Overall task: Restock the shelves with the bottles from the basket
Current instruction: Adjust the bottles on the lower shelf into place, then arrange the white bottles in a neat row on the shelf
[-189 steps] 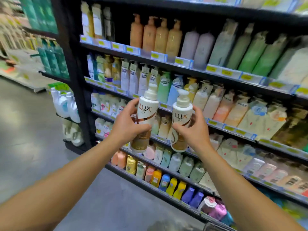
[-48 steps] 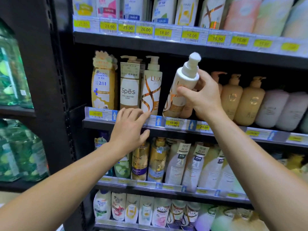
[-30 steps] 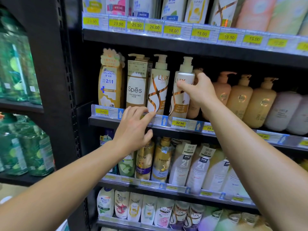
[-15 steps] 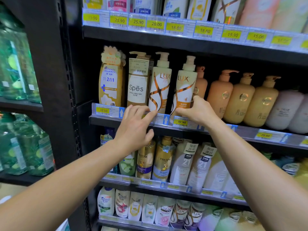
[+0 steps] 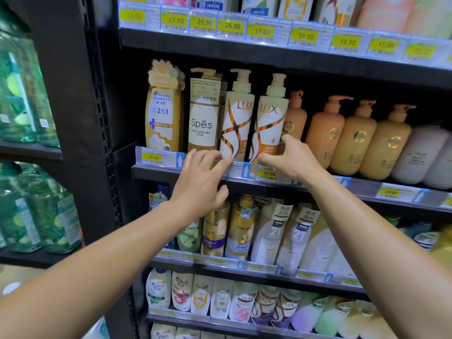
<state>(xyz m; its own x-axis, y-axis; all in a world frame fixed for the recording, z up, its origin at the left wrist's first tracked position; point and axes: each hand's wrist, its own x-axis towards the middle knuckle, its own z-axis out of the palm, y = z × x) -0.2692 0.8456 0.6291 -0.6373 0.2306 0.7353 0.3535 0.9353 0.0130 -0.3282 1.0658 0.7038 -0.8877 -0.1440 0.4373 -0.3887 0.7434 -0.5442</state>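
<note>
Two white-and-gold LUX pump bottles stand upright side by side on the black shelf [image 5: 362,185]. My left hand [image 5: 200,182] reaches up with straight fingers, and its fingertips touch the base of the left LUX bottle [image 5: 236,126] at the price rail. My right hand [image 5: 291,160] is at the foot of the right LUX bottle [image 5: 267,126]. Its thumb lies across the front of the base and its fingers curl round the right side. The basket is out of view.
A Spes bottle [image 5: 203,121] and a Head & Shoulders bottle [image 5: 162,113] stand left of the LUX pair, with orange pump bottles [image 5: 325,133] close on the right. The shelf above [image 5: 269,55] hangs low over the pumps. Pantene bottles [image 5: 239,228] fill the shelf below. A black upright [image 5: 97,118] borders the left.
My right hand set the second LUX bottle upright on the shelf beside the first, then slid down from its neck to its base. My left hand stayed at the rail.
</note>
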